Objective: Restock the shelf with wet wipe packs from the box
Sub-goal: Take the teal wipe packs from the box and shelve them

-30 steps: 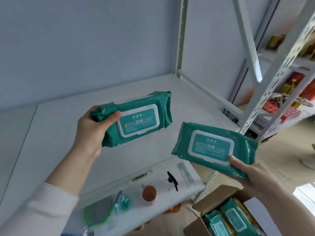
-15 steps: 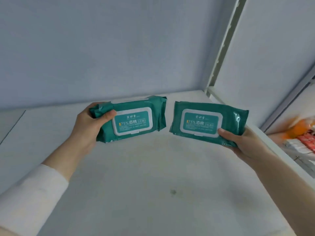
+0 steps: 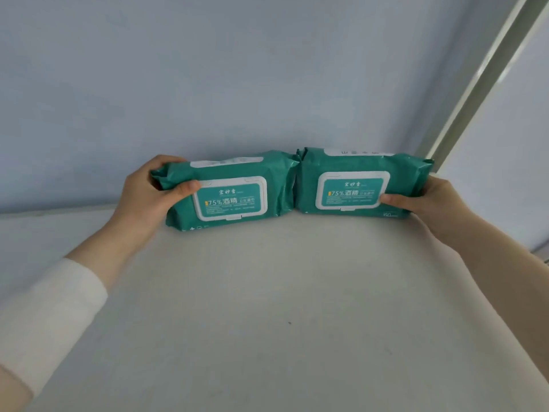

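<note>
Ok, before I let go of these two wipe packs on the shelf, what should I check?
1. Bottom edge of left pack resting on the shelf: ok.
2. Bottom edge of right pack resting on the shelf: ok.
3. Both labels facing front: ok.
4. Packs side by side, inner ends touching: ok.
5. Backs resting against the wall: cannot tell.
6. Packs stand unsupported: cannot tell; left hand and right hand each grip an outer end.
</note>
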The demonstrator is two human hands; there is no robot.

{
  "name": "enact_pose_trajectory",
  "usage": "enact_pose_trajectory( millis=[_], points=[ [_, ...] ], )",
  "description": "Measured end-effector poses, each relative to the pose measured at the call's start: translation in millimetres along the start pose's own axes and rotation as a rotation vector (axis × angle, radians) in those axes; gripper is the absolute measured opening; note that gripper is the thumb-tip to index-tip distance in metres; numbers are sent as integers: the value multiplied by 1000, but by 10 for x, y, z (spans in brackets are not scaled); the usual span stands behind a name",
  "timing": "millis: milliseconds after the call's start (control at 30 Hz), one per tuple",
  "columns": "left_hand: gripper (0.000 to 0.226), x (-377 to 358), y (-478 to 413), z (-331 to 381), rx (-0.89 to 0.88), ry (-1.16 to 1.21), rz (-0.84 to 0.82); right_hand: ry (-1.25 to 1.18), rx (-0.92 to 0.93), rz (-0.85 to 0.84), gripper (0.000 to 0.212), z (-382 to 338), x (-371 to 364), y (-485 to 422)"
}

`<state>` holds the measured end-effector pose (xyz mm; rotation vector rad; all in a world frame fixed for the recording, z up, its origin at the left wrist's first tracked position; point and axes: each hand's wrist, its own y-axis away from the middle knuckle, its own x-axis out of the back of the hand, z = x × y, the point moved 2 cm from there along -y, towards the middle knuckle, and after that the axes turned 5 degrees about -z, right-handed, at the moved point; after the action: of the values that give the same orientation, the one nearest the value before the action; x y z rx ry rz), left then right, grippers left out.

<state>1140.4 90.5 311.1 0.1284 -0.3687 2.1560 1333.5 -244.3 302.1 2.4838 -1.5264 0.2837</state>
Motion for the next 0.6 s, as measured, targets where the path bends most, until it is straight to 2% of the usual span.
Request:
enact_pose_trajectory(
  millis=[267,467,600],
  points=[
    [37,-70,-205,72,-137,-304,15,172,72,55,57,-100,-18,-349],
    [34,-118,-170,111,-114,-320,41,207,30,165,63,-39,-39,-411],
    [62,-140,-109,158,-30,-367,44,255,-14,263,80,-86,-118,-280]
  ],
)
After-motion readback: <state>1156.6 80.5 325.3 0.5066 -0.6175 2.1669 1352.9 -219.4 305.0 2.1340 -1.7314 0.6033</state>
